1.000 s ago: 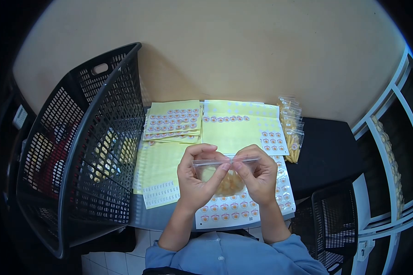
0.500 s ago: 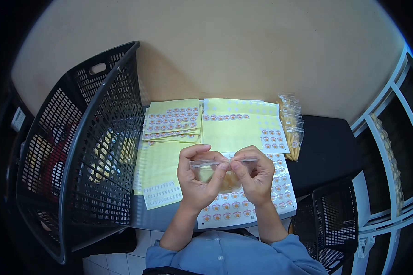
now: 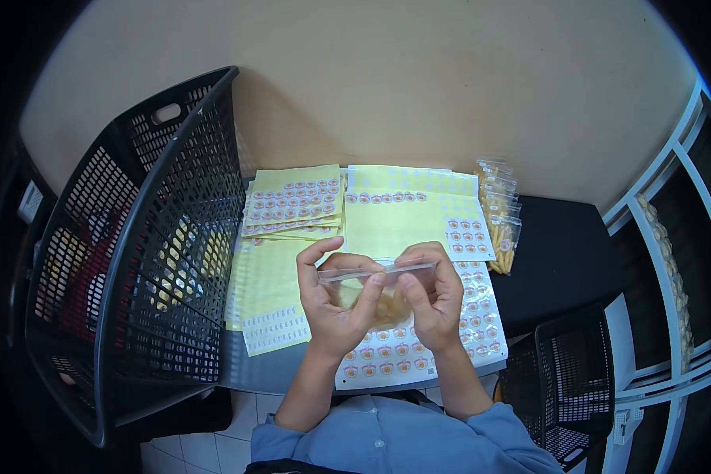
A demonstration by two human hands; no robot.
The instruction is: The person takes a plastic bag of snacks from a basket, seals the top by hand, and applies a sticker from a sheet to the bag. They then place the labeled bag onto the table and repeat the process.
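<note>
My left hand (image 3: 329, 304) and my right hand (image 3: 438, 304) hold a small clear zip bag (image 3: 375, 290) between them, above the table. Thumbs and forefingers pinch along its top strip. The bag has pale yellow pieces inside. My left forefinger is lifted free. Under my hands lies a white sticker sheet (image 3: 458, 332) with rows of round orange stickers.
Yellow sticker sheets (image 3: 292, 201) lie spread over the table behind my hands. Several filled clear bags (image 3: 502, 217) lie in a row at the right. A big black mesh basket (image 3: 150, 245) stands at the left, a smaller black basket (image 3: 569, 371) at the lower right, white shelving (image 3: 671, 237) beyond.
Both hands have shifted a little left and up with the bag. My left forefinger has lifted off the strip.
</note>
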